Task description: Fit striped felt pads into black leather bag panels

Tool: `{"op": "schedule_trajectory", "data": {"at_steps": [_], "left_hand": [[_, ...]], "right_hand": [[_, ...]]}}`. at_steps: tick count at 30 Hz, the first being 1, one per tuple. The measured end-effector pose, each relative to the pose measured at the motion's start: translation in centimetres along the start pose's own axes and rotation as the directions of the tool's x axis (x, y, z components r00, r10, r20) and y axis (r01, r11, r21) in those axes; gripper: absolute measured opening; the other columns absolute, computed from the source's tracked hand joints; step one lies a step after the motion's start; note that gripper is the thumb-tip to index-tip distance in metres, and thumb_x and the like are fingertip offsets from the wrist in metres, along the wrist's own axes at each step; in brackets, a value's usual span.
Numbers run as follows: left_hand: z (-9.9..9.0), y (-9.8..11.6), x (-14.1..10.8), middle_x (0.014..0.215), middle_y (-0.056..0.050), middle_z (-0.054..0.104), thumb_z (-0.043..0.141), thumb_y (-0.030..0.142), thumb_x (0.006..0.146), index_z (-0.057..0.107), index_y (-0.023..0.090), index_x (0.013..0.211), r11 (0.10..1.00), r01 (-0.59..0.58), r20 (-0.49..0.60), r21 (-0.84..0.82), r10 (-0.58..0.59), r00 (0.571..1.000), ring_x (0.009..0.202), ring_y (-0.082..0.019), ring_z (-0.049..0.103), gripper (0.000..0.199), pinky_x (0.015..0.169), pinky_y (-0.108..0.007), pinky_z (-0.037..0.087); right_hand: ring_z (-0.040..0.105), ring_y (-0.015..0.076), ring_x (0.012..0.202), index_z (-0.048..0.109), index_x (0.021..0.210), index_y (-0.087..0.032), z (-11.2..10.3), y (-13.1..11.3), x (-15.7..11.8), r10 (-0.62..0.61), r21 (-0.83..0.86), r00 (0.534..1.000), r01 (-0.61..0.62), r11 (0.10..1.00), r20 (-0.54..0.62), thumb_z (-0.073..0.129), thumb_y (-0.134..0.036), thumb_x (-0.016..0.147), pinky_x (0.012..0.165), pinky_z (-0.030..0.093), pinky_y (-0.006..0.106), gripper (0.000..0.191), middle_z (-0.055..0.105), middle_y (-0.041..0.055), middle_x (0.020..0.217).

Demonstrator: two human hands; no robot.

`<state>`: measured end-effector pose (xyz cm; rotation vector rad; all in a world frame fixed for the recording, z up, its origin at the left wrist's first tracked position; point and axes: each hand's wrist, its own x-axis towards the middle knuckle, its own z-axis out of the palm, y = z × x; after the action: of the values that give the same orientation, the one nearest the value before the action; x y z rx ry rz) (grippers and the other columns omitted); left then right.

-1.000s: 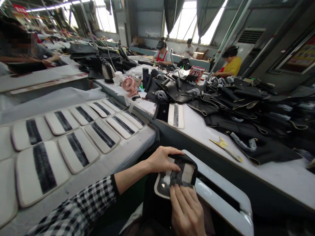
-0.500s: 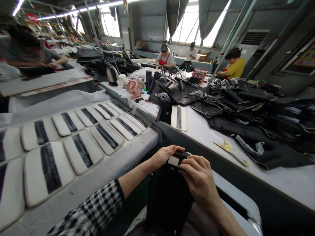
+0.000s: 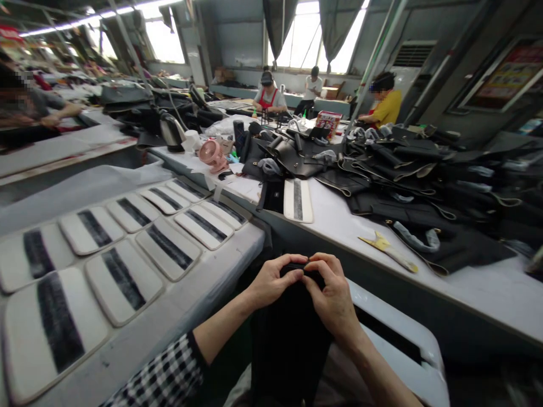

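Note:
A black bag piece (image 3: 292,339), dark and soft-looking, hangs in front of my body. My left hand (image 3: 272,278) pinches its top edge between thumb and fingers. Close beside it, my right hand (image 3: 333,291) grips the same edge, fingertips nearly meeting those of the left. The fingers cover most of that edge, and the lower part fades into shadow. Beyond the hands, on the right table, lie a white panel with a dark stripe (image 3: 298,200) and a yellow-handled tool (image 3: 388,251).
White striped panels (image 3: 123,281) lie in rows on the left table. Black bags (image 3: 403,164) are heaped on the right table (image 3: 479,294), near a pink fan (image 3: 213,156) and a kettle (image 3: 171,131). A pale machine-like surface (image 3: 399,350) stands by my right arm. Several people work farther back.
Both hands have drawn together along the black bag piece's top edge. The pale patch that showed between them is hidden now. My view has turned slightly to the right.

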<state>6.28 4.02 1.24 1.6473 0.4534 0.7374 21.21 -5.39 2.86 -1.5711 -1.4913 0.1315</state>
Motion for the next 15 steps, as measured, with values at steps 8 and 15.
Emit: {"op": "schedule_trajectory", "data": {"at_steps": [8, 15], "left_hand": [[-0.1, -0.2, -0.2, 0.127, -0.005, 0.064, 0.058, 0.038, 0.093, 0.066, 0.021, 0.114, 0.989, 0.141, -0.105, 0.049, -0.135, 0.985, 0.119, -0.024, 0.057, 0.028, 0.102, -0.032, 0.043], [0.2, -0.8, -0.5, 0.105, -0.005, 0.071, 0.065, 0.043, 0.088, 0.066, 0.021, 0.113, 0.972, 0.231, -0.17, 0.035, -0.223, 0.96, 0.092, -0.022, 0.067, 0.033, 0.079, -0.029, 0.053]], "right_hand": [[0.062, 0.02, 0.077, 0.058, 0.103, -0.019, -1.1, 1.6, -6.2, 0.562, 0.32, 0.824, -0.517, 0.794, -0.066, 0.067, -0.044, 0.085, 0.07, 0.051, 0.034, 0.032, 0.065, 0.0043, 0.088], [0.061, 0.0205, 0.077, 0.061, 0.09, -0.02, 1.3, 0.5, -6.6, 0.63, 0.433, 0.777, -0.57, 0.699, 0.007, 0.06, -0.047, 0.089, 0.069, 0.046, 0.031, 0.027, 0.068, 0.0029, 0.083]]}}
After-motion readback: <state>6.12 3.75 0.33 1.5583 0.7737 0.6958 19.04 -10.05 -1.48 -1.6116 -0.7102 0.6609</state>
